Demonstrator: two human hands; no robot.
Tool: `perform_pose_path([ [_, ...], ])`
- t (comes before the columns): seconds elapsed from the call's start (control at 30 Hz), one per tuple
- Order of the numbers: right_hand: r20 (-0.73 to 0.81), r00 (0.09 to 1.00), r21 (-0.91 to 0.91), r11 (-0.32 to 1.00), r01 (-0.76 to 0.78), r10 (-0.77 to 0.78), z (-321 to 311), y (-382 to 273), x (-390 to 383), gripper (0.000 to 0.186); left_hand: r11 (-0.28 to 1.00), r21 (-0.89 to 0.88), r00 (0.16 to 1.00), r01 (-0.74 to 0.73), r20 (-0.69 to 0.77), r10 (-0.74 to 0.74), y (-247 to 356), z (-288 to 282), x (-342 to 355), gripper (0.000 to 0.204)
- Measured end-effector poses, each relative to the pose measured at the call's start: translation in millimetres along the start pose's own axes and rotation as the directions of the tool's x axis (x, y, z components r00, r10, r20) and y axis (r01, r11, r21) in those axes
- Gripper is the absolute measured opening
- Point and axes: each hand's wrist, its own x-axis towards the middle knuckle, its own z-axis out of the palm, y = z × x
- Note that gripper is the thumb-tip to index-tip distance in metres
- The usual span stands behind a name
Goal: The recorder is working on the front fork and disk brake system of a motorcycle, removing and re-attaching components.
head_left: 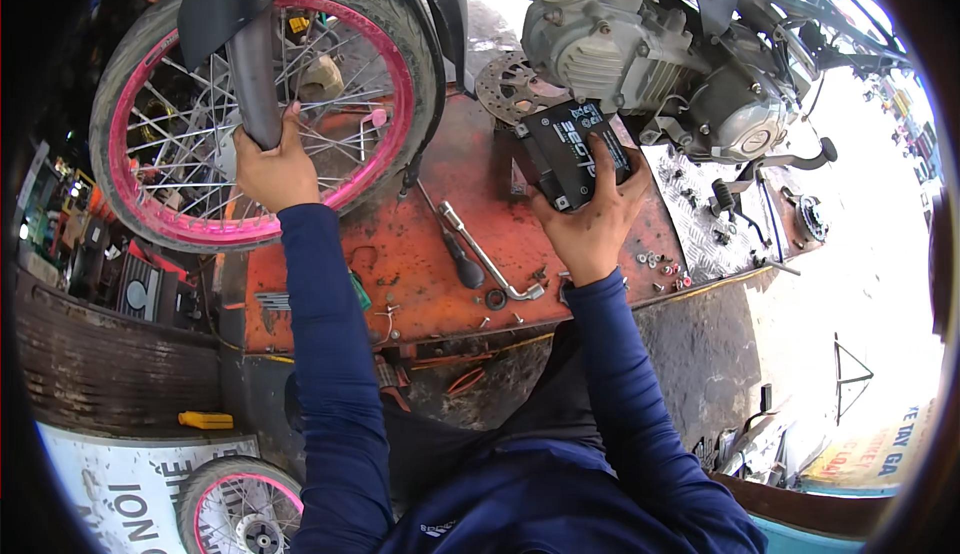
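Observation:
My left hand (277,169) is closed around the lower end of a grey motorcycle fork leg (254,84), in front of a spoked front wheel (400,84) with a pink rim. A black motorcycle battery (562,144) lies tilted over the red lift table (420,299), below the engine. My right hand (592,219) grips its near side, thumb at the left edge and fingers across the top. Behind the battery, a brake disc (505,84) shows in part. Between my hands lie a long bent socket wrench (485,254) and a black-handled screwdriver (465,266).
The grey engine (640,44) hangs at the upper right, its foot lever (800,159) jutting out. Several loose nuts and bolts (665,266) lie near the table's front edge. Another pink-rimmed wheel (240,509) stands at the lower left by a white sign (110,484).

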Motion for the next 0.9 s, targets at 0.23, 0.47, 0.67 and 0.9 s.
perform_pose_path([
  [0.23, -0.008, 1.0, 0.02, 1.0, -0.011, 0.011, 3, -2, -1, 0.081, 0.988, 0.125, 0.984, -0.093, 0.16, 0.072, 2, -10, -4, 0.041],
  [0.47, 0.062, 0.998, 0.082, 0.996, 0.015, -0.02, -10, 3, 0, 0.081, 0.943, 0.162, 0.957, -0.29, 0.071, 0.282, 13, -23, -7, 0.041],
  [0.67, 0.142, 0.986, 0.146, 0.984, -0.104, 0.083, -44, 9, -28, 0.078, 0.845, -0.452, 0.696, 0.287, 0.705, 0.141, 73, 6, -173, 0.043],
  [0.9, 0.226, 0.942, 0.187, 0.938, -0.291, 0.248, -88, 37, -67, 0.077, 0.499, -0.324, 0.448, 0.803, 0.881, -0.149, 58, 121, -211, 0.055],
])
